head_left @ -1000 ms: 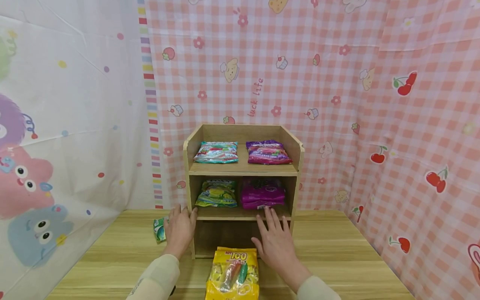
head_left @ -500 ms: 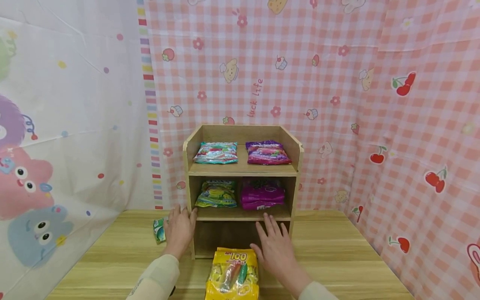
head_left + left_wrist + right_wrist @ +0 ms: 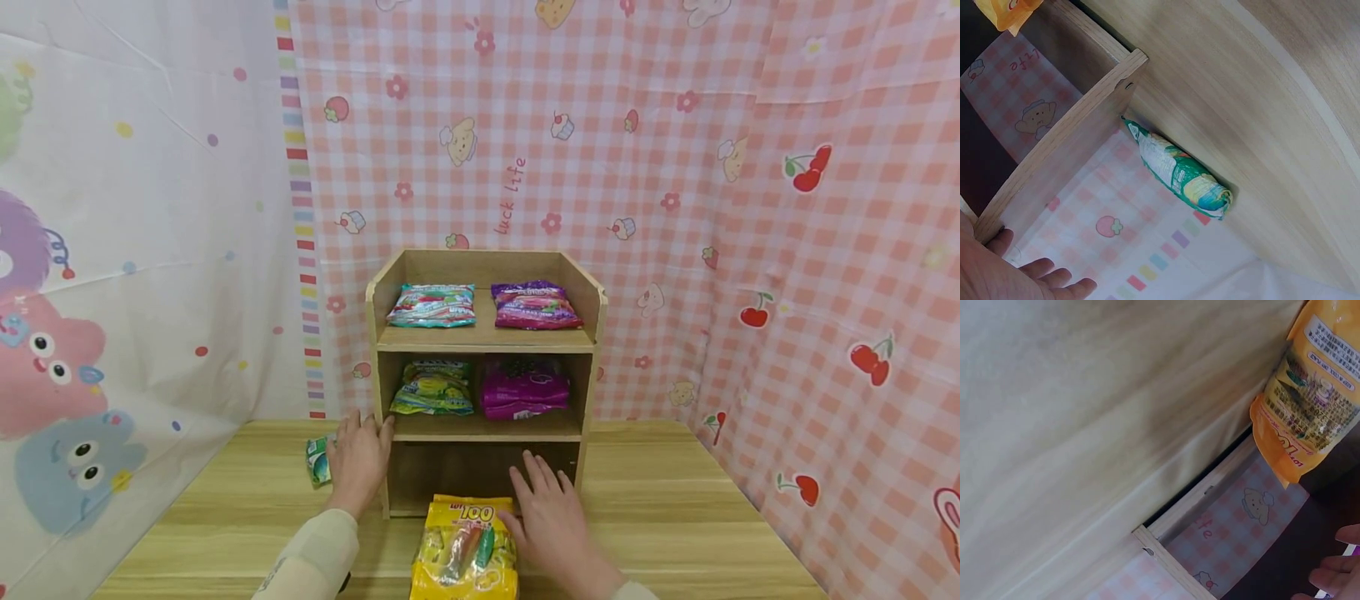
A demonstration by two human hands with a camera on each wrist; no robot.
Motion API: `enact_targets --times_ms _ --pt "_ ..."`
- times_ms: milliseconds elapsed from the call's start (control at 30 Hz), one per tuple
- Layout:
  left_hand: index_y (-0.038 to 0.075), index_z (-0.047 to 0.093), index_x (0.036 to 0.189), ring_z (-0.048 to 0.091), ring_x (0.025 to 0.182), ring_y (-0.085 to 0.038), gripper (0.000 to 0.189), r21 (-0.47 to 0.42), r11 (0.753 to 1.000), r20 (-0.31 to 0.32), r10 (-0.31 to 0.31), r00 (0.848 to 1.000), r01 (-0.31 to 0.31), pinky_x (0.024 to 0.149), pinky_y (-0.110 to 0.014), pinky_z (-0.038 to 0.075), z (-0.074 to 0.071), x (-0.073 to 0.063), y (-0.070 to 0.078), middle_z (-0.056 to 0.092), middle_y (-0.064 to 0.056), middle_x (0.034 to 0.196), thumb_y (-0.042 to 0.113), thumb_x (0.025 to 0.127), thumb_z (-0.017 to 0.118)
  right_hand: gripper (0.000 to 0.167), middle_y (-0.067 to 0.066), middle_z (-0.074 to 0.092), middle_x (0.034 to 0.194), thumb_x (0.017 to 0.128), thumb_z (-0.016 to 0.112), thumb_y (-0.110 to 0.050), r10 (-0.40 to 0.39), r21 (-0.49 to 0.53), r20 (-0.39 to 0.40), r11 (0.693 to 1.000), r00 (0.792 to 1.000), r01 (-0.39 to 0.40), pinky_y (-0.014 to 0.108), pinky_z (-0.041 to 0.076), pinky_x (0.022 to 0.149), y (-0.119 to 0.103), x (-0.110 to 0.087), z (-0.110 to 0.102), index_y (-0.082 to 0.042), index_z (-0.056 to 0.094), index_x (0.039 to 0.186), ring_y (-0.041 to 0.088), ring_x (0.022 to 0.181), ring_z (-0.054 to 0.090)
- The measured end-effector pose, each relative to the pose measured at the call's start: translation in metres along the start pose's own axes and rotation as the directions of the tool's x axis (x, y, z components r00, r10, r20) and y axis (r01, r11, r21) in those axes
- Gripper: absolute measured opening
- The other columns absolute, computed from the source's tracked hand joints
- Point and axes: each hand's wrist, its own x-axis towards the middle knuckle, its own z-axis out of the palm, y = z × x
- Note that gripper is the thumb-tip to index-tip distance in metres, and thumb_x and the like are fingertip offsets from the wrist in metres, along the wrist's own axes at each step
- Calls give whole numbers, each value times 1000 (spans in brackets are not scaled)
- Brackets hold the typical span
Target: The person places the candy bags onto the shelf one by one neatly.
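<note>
My left hand (image 3: 362,462) rests at the left side of a small wooden shelf (image 3: 486,427), its thumb against the side panel. In the left wrist view, the fingers are loosely spread and hold nothing. A green candy packet (image 3: 1179,175) lies on the table just left of that hand. My right hand (image 3: 553,512) hovers in front of the bottom compartment with fingers extended and nothing held. Beside it, a yellow candy bag (image 3: 465,550) stands before the shelf; whether the thumb touches it I cannot tell.
On the top tier lie a light-blue candy bag (image 3: 432,305) and a purple-red one (image 3: 535,305). The middle tier holds a yellow-green bag (image 3: 433,387) and a magenta bag (image 3: 525,392). A pink checked cloth (image 3: 637,167) hangs behind the wooden table (image 3: 652,500).
My right hand has come down from the middle tier's edge to the level of the bottom compartment. The left hand and the candy bags stay where they were.
</note>
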Motion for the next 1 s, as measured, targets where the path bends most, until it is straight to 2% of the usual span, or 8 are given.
enact_targets --times_ms 200,333,467,567,700,800,900,1000 --pt "-8 62 123 36 135 -46 51 -5 1000 2 -2 1000 2 103 -72 27 0 0 0 42 -30 145 36 106 43 63 24 54 137 95 60 -51 26 38 32 999 999 -27 58 48 92 -2 -5 5 -1 60 133 38 121 56" --pt "-8 62 124 36 135 -46 52 -8 1000 2 -4 1000 4 103 -72 27 1 1 -1 42 -29 145 37 106 43 67 24 59 129 94 60 -53 58 108 96 992 994 -69 56 52 87 -3 -10 7 4 60 130 39 112 60" --pt "-8 62 124 37 134 -46 51 -9 1000 2 -2 1000 2 103 -72 27 1 1 -1 43 -30 144 36 106 44 75 26 63 121 93 56 -59 108 202 193 968 975 -147 57 52 84 -6 -15 7 9 61 126 43 107 62" --pt "-8 61 125 37 134 -46 51 -10 1000 2 1 1000 -1 102 -72 27 1 1 -1 43 -29 144 36 106 44 74 19 68 93 93 53 -64 152 283 308 928 939 -243 50 55 67 -8 -18 6 8 68 106 35 83 66" --pt "-8 62 124 37 133 -45 51 -11 1000 -1 1 1000 -1 102 -72 28 1 1 -1 44 -29 143 36 106 44 70 7 61 72 93 49 -67 198 314 467 874 862 -370 46 51 60 -10 -22 4 -1 68 87 27 67 60" --pt "-7 64 119 41 129 -44 50 -9 1000 -11 2 1000 -2 101 -71 30 2 1 -1 48 -28 138 36 106 44 69 7 64 80 93 49 -68 219 340 533 829 817 -444 49 51 67 -13 -26 3 -2 70 89 30 74 62" --pt "-7 65 116 43 126 -44 49 -6 1000 -19 5 1000 -5 100 -71 31 2 1 -1 51 -27 133 36 106 45 66 6 64 80 93 52 -66 231 417 566 748 791 -517 48 51 67 -15 -29 3 -2 71 88 27 73 61" --pt "-7 65 117 44 125 -44 49 -1 1000 -17 6 1000 -6 100 -71 31 2 1 -2 51 -27 132 36 106 45 62 5 65 80 94 55 -61 228 492 580 667 782 -560 46 51 68 -17 -30 2 -2 71 89 24 73 60"
